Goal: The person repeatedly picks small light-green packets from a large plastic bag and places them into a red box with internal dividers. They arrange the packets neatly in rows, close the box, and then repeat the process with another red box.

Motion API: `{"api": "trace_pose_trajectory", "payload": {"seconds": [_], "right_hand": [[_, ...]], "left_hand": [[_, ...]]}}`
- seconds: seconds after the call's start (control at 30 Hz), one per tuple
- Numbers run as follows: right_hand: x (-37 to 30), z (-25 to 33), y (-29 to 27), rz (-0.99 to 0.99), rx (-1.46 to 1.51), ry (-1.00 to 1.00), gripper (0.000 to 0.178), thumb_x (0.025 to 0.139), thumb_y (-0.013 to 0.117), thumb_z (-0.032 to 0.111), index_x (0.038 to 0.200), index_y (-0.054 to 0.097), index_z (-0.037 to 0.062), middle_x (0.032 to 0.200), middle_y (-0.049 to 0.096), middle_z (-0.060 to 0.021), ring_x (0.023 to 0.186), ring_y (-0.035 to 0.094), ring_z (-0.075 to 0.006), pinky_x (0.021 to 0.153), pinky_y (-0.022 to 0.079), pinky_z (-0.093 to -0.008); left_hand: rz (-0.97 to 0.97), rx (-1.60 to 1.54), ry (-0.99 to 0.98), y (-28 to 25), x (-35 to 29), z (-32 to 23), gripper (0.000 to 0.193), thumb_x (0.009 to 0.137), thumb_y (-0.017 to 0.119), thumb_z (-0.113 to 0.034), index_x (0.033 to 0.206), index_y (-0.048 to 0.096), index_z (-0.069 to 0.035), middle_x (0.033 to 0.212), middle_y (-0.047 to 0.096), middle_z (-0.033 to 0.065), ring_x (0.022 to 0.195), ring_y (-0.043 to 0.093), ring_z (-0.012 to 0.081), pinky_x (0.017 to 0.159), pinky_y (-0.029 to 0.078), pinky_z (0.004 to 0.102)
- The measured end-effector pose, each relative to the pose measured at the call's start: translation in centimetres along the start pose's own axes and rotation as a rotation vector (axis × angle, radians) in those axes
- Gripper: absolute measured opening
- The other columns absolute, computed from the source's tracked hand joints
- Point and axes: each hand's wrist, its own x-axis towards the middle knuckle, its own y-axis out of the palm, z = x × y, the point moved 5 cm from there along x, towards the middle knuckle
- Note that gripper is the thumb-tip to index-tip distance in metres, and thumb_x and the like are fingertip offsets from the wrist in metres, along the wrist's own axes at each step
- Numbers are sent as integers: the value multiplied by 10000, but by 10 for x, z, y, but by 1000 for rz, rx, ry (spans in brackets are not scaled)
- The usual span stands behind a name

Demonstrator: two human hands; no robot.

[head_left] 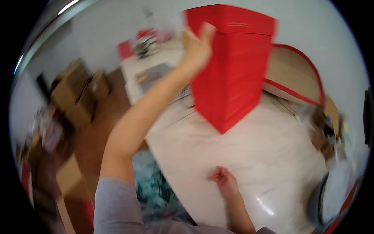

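At the lower edge, nearest to the wearer, a light grey cloth sleeve (119, 202) covers the upper part of the left arm. The bare right hand (225, 183) is over a pale, marble-patterned table (194, 156); its fingers are half bent and close together, but I cannot tell if they pinch something or if the hand touches the surface. Beside the table edge, on the left, lies a heap of crumpled teal material (152, 183), and farther left is an open brown cardboard carton (70, 177). On the right side there is a round dark tub (316, 201) with something whitish at its top.

Beyond the right hand, a tall, glossy red box (243, 70) is above the table, its lower corner pointing to the wearer. The left hand (198, 48) is at the upper left part of this box. Its thumb is spread away from the fingers, and the thumb lies before the red face; because of blur, I cannot tell how firmly they grip.

Behind the box, to the right, leans a beige panel with a curved red border (294, 70). Farther left, brown cardboard boxes (72, 91) are stacked on the reddish-brown floor (111, 103).
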Motion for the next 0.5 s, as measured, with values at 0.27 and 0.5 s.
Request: {"api": "trace_pose_trajectory", "payload": {"seconds": [0.27, 0.5], "right_hand": [[-9, -9, 13, -138, -575, -222, 252, 951, 499, 201, 1120, 540, 19, 857, 574, -44, 731, 515, -123, 625, 433, -245], [24, -138, 157, 82, -1187, -249, 144, 939, 448, 125, 1007, 554, 54, 813, 544, -31, 645, 483, -93, 522, 393, -209]], "left_hand": [[-405, 854, -390, -407, -447, 185, 798, 775, 673, -322, 1395, 288, 1, 1391, 336, 255, 1313, 283, 417, 1087, 242, 490], [-1193, 960, -1024, -643, -869, 99, 389, 858, 594, -225, 1157, 549, 19, 1108, 614, 210, 1019, 603, 324, 879, 472, 402]]}}
